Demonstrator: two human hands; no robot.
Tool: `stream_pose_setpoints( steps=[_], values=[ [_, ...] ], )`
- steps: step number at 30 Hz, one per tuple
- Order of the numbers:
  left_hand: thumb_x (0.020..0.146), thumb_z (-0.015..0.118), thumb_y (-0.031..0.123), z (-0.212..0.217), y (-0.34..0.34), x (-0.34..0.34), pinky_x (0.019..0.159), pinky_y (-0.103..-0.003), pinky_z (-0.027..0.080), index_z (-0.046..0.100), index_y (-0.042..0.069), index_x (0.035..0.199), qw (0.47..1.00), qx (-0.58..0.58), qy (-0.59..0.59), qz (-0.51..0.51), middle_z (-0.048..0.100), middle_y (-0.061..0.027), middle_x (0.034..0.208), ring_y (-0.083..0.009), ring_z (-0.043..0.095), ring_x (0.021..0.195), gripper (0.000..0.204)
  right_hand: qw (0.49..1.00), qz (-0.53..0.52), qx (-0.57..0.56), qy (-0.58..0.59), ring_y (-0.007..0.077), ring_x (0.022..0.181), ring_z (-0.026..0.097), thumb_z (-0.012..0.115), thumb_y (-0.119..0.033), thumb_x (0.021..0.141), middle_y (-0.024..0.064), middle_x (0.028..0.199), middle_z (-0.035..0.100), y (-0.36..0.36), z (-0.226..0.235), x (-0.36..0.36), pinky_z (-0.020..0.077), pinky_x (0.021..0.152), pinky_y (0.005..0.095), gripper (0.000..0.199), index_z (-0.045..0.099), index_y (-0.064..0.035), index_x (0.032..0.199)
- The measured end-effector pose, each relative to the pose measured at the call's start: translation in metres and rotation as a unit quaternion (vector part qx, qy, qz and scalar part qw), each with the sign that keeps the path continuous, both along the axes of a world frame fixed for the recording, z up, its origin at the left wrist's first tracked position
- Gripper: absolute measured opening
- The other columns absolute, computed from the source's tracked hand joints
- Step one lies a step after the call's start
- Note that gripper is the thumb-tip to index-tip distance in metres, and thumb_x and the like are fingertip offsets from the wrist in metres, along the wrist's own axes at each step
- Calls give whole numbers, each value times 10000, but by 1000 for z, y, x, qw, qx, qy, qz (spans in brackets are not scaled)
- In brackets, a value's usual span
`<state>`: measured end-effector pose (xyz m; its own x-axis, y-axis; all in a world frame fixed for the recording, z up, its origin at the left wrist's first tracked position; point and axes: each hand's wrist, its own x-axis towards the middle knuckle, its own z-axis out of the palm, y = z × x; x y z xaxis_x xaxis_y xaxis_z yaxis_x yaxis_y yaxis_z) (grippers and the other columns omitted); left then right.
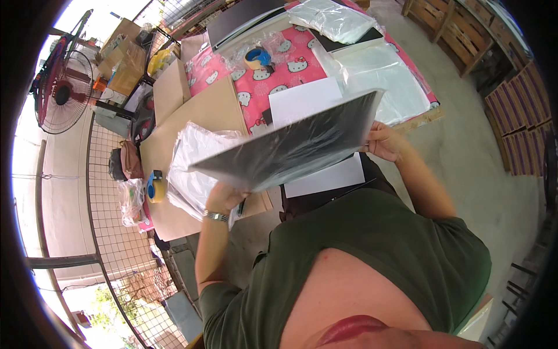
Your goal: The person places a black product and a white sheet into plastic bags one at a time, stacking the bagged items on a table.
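Observation:
A flat black sheet in clear, shiny plastic (296,142) is held up, tilted, above my lap. My left hand (225,198) is closed on its lower left corner; a small dark item shows by those fingers, too little of it to name. At the opposite end my right hand (383,141) grips the right edge, its fingers partly behind the sheet. One white sheet (325,178) lies on my lap under the black one, and another white sheet (305,100) is on the table behind it. Crumpled clear plastic bags (195,157) lie beside my left hand.
Brown cardboard (215,110) covers the table's left side, with a tape dispenser (155,187) on it. Another tape dispenser (257,58) sits on the pink patterned cloth (285,46). Stacked clear plastic sleeves (383,75) lie at the right. A fan (63,93) stands far left.

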<state>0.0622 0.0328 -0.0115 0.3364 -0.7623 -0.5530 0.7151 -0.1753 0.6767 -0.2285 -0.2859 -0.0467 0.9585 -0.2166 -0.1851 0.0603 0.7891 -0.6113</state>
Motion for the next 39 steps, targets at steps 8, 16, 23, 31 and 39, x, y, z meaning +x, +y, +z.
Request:
stream_pose_setpoints(
  steps=[8, 16, 23, 31, 39],
  values=[
    [857, 545, 191, -160, -1, -76, 666, -299, 456, 578, 114, 955, 983, -76, 86, 142, 570, 7, 828, -137, 540, 756, 129, 993, -31, -32, 106, 157, 856, 591, 540, -13, 816, 33, 1001, 616, -1, -107, -17, 454, 813, 308, 246, 596, -45, 1053],
    [875, 569, 138, -197, 50, -126, 624, -338, 493, 525, 47, 1039, 946, 74, -263, 175, 590, -66, 855, -156, 577, 713, 192, 738, 20, -651, 178, 330, 759, 562, 529, -155, 872, 196, 819, 583, 57, -68, -19, 434, 710, 369, 199, 545, -9, 1008],
    [948, 429, 190, -115, 54, -118, 471, -290, 474, 355, 7, 1162, 882, 11, -236, 408, 554, -115, 762, -184, 559, 522, 291, 754, -56, -654, 26, 438, 602, 497, 526, -272, 888, 233, 620, 503, 89, -36, 100, 370, 533, 466, 272, 452, -16, 833],
    [953, 381, 138, -116, 104, -12, 515, -317, 530, 247, -59, 1233, 767, 93, -254, 581, 501, -178, 914, -247, 600, 594, 368, 952, 126, -271, 67, 169, 608, 605, 551, -37, 845, 109, 762, 586, 129, -76, 261, 512, 554, 293, 69, 522, 25, 852],
    [898, 478, 120, -128, 123, 13, 583, -350, 537, 413, -122, 1166, 746, 266, -297, 534, 557, -187, 822, -310, 613, 651, 367, 744, -179, -640, 67, 238, 744, 607, 587, -47, 756, 103, 815, 616, 31, -71, 153, 484, 673, 331, 165, 599, -45, 920]
  ],
)
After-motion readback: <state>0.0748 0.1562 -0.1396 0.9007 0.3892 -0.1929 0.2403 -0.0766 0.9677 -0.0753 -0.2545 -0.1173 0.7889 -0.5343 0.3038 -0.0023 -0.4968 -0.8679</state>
